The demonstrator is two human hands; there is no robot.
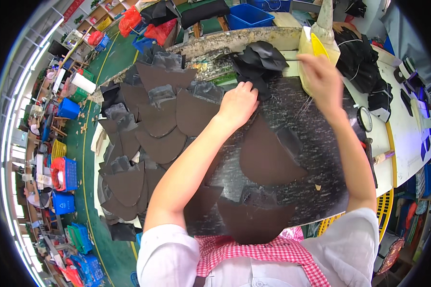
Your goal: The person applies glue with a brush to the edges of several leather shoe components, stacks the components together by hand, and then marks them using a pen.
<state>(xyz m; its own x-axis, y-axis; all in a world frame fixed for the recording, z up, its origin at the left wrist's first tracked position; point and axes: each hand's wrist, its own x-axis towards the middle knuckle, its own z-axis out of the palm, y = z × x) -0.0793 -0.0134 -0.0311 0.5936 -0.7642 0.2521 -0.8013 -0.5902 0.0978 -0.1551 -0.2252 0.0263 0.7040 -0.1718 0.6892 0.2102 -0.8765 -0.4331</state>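
My left hand has its fingers curled onto a loose black leather-like piece at the edge of a heap of black pieces. My right hand, smeared by motion, is closed in a pinch in front of a pale, glue-crusted container. A thin dark rod shows at its fingertips; its kind is unclear. Between my forearms a dark brown rounded piece with a black tab lies on the black-speckled work surface. Another brown piece rests at the near edge, against my checked apron.
Many overlapping brown pieces cover the left side. At the right are a round dial-like object, bundled black material and a white table. A yellow basket stands below; blue bins stand behind.
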